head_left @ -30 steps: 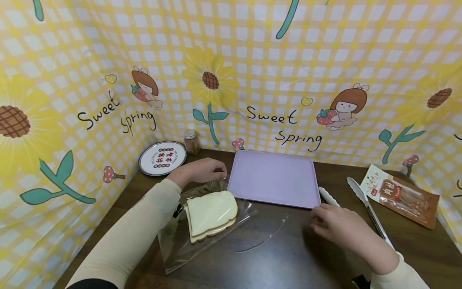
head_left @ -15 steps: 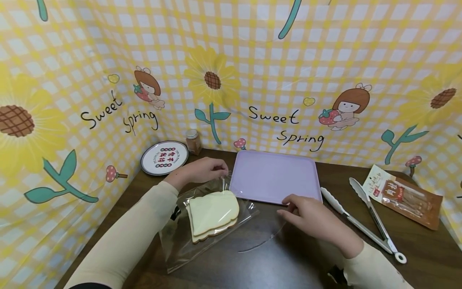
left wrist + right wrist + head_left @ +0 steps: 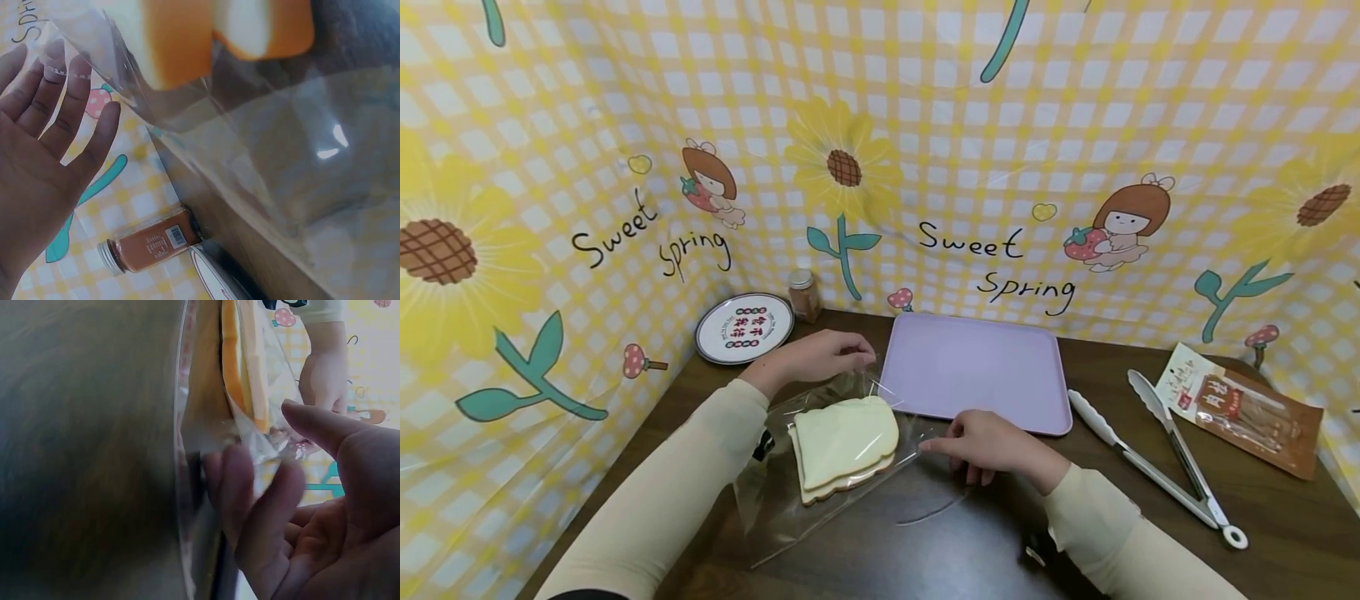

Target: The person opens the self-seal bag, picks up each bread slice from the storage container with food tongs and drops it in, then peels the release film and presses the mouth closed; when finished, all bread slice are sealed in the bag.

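Observation:
Two slices of bread [image 3: 844, 442] lie stacked inside a clear plastic bag [image 3: 766, 517] on the dark table, left of centre. My left hand [image 3: 826, 356] pinches the bag's far edge between thumb and fingers; in the left wrist view its fingers lie along the film. At the bag's right corner is my right hand [image 3: 996, 448], thumb and fingers parted around the loose film in the right wrist view [image 3: 312, 506]. Whether they touch the film is unclear. A thin clear strip [image 3: 928, 512] lies on the table below the right hand.
Behind the hands lies a lilac tray [image 3: 973, 367]. White-tipped tongs [image 3: 1172, 467] lie spread at the right, beside a brown food packet [image 3: 1243, 412]. A printed plate [image 3: 711, 337] and a small spice jar [image 3: 803, 296] stand at the back left, near the patterned cloth wall.
From beside the tongs, my right hand has moved left, across the tray's front edge, to the bag's right corner. My left hand keeps its pinch on the bag.

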The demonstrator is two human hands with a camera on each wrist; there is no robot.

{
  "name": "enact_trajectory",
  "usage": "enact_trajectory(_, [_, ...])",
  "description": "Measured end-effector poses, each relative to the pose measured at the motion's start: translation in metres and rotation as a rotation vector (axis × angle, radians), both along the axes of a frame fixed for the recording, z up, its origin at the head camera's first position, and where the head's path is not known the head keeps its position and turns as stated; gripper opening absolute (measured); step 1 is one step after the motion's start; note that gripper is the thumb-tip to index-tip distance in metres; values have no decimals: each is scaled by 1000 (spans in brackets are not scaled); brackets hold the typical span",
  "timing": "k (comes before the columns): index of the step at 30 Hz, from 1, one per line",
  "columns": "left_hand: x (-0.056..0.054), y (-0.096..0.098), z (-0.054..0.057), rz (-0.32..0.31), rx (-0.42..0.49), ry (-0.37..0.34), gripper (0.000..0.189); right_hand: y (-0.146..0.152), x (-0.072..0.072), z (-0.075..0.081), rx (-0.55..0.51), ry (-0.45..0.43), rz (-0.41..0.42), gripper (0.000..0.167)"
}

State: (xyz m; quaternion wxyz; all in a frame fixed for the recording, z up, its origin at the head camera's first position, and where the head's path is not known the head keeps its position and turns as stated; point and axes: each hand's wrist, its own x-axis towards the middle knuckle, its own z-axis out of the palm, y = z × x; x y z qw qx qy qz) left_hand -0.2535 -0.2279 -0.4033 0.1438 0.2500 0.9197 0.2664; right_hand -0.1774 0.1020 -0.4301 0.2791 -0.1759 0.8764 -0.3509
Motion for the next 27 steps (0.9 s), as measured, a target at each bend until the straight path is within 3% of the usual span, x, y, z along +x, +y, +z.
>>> enact_trajectory(7, [-3,-6,-1,14,-18,-39,23,-6,-2,-6,-109,-182,-21,51])
enact_trajectory(17, [-1,-7,-1,7,11,-46,14,-20,-6,-17,-282,-337,-48,25])
enact_trajectory(23, [11,-15,7,41,63,-16,13,-26,-6,-18,-384,-342,-80,10])
enact_trajectory(27, [22,-22,14,64,115,15,11,-26,-6,-14,-388,-305,-105,15])
